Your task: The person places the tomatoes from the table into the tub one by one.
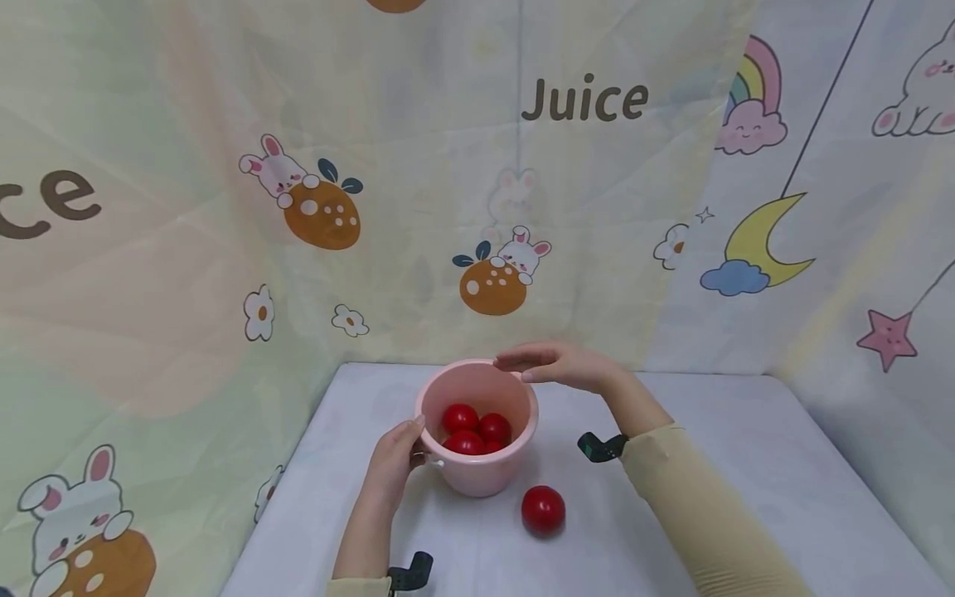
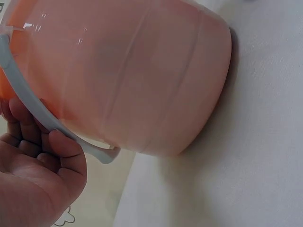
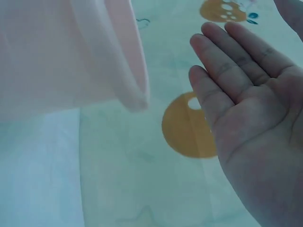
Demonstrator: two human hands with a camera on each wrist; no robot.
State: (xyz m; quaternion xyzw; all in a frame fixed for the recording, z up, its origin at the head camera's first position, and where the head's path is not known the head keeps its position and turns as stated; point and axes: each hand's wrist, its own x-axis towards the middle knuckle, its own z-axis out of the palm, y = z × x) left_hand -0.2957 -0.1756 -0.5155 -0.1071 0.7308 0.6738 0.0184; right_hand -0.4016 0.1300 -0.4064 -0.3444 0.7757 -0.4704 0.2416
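Observation:
A pink plastic bucket [image 1: 481, 479] stands on the table, its mouth tipped toward the head camera. Inside are several shiny red balls [image 1: 460, 417]. My left hand [image 1: 395, 452] holds the bucket's left side at the rim, and in the left wrist view its curled fingers are by the pale grey handle [image 2: 35, 101]. Over the far right rim, my right hand [image 1: 563, 365] is held out with straight fingers and nothing in it. In the right wrist view, its palm [image 3: 265, 127] faces the camera beside the bucket's rim [image 3: 135, 97]. Another red ball [image 1: 543, 511] lies on the table, right of the bucket's base.
A white cloth covers the table [image 1: 746, 481]. Printed fabric walls [image 1: 418, 166] with rabbits and fruit rise behind and at both sides. Each forearm wears a dark wrist device [image 1: 600, 448] near the beige sleeve [image 1: 701, 497].

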